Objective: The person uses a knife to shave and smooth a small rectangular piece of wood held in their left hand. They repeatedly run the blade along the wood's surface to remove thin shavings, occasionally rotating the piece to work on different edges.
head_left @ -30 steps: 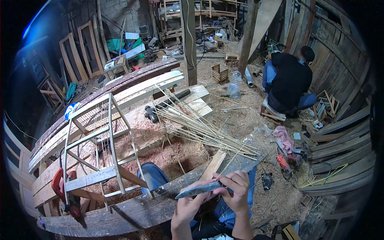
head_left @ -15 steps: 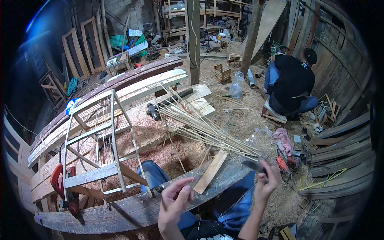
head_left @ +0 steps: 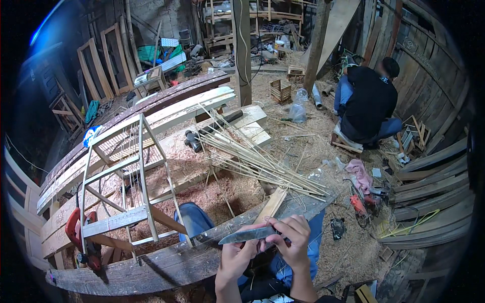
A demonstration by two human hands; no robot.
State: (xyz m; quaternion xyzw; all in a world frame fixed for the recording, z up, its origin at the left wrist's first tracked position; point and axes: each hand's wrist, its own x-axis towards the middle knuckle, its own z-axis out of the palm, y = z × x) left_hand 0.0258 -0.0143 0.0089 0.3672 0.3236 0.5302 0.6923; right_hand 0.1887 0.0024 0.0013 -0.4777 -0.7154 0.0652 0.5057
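A knife [head_left: 247, 235] with a broad grey blade lies across the front of my body, its tip pointing left. Its handle end is in the closed fingers of my right hand [head_left: 292, 236]. Just below the blade, my left hand [head_left: 240, 257] is curled with its fingertips close to the right hand; whatever they pinch is hidden. A flat wooden piece [head_left: 273, 203] rests on the bench plank [head_left: 202, 257] right beyond my hands. Past it, a loose bundle of thin wooden strips [head_left: 268, 169] spreads over the bench.
A slatted wooden frame [head_left: 141, 166] stands on the left, beside a red power tool [head_left: 76, 232]. A dark hammer-like tool [head_left: 193, 140] lies on boards. Another person [head_left: 371, 101] crouches at the right rear. Red tool [head_left: 357, 204] and pink cloth [head_left: 358, 177] lie on the shavings-covered floor.
My hands were apart and have come together in front of me. The knife, formerly held up at the right, has swung left and now lies across above my left hand.
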